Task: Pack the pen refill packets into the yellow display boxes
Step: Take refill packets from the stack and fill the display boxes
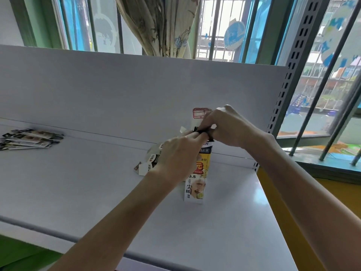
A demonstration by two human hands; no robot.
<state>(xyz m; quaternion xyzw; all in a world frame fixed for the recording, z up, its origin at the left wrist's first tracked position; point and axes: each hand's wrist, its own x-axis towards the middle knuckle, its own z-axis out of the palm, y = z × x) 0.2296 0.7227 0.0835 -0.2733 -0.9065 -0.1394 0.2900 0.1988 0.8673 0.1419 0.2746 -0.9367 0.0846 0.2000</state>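
A tall yellow and white display box [197, 180] stands upright on the white shelf [78, 182], right of centre. My left hand [175, 155] grips the box's upper left side. My right hand [222, 126] pinches a dark refill packet [203, 132] at the box's open top. Behind my hands the box's white back flap with a red print [199, 113] stands up. A second box [150, 161] lies flat just left of my left hand, partly hidden by it. Several refill packets [29, 138] lie in a fanned pile at the far left of the shelf.
The shelf has a white back panel [136, 90] and a grey slotted upright [289, 79] at its right end. Beyond are a barred window [332, 94] and a patterned curtain [160, 24]. The shelf's right edge drops to a yellow surface [293, 212].
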